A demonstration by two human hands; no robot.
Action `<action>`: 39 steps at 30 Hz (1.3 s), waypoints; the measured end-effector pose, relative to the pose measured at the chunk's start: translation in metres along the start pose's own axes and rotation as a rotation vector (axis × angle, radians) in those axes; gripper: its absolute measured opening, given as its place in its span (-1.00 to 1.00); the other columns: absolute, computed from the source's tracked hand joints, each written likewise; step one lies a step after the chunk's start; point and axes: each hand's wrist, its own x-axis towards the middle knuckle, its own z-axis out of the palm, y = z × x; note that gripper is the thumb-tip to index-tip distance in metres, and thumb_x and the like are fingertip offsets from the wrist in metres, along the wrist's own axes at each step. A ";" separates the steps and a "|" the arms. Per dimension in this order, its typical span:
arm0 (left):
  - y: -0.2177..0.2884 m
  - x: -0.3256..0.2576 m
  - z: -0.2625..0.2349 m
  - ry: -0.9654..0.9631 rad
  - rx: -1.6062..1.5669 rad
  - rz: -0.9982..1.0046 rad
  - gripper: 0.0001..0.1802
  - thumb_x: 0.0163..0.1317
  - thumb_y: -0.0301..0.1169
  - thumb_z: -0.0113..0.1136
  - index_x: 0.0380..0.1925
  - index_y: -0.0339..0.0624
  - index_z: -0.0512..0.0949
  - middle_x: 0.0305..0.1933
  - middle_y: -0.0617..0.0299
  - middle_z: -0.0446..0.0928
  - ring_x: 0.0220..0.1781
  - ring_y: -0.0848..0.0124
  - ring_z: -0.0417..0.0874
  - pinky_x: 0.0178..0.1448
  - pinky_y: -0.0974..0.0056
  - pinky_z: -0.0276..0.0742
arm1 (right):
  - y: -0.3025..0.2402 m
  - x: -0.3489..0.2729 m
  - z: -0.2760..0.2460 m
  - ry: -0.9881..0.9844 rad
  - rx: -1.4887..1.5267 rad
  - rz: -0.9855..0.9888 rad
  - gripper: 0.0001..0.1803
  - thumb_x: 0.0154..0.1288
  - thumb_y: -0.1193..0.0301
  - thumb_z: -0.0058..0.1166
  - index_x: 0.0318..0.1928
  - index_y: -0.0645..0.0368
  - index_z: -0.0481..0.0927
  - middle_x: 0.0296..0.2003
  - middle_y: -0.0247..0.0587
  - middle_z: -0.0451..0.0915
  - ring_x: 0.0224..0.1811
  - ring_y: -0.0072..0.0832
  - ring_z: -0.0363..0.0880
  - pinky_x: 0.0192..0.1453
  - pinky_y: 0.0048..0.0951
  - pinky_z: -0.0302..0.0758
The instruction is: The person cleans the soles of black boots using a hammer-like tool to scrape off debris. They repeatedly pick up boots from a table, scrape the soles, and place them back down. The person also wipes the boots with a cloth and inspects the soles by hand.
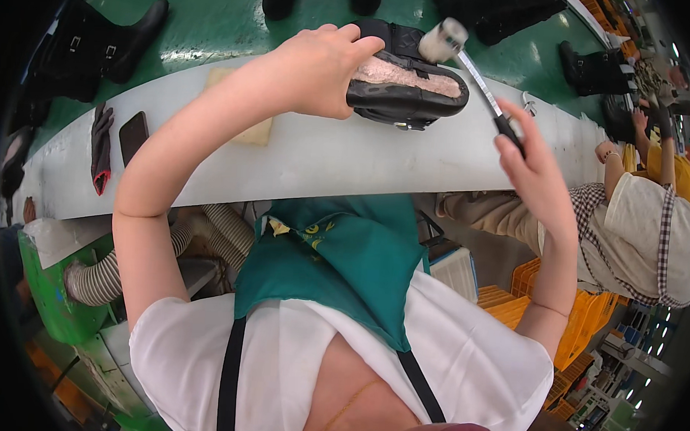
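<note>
My left hand [318, 66] grips a black boot [411, 107] from its left side, over the far part of the white worktable. A pinkish, rough-looking strip [401, 76] runs along the boot's upturned face, with a quilted black part and small metal fittings around it. In my right hand [528, 158] is a hammer [480, 83] with a whitish head, silver shaft and black handle. Its head is slightly blurred and hangs close to the boot's far right side; whether they touch, I cannot tell.
On the white worktable [339, 165] lie a phone [133, 138], a dark glove [101, 147] and a tan pad [252, 132] partly behind my left arm. Beyond it, several black boots [133, 44] stand on a green surface [207, 24]. A co-worker [645, 225] is at the right.
</note>
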 end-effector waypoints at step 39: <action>-0.018 -0.077 0.038 0.685 0.497 0.400 -0.46 0.02 -0.25 0.27 0.07 0.41 0.43 0.17 0.37 0.35 0.16 0.31 0.38 0.28 0.07 0.25 | 0.037 0.068 0.095 -0.020 1.439 0.037 -0.43 0.40 0.09 -0.12 0.18 0.31 0.37 0.12 -0.05 0.48 0.14 -0.28 0.49 0.26 -0.26 0.39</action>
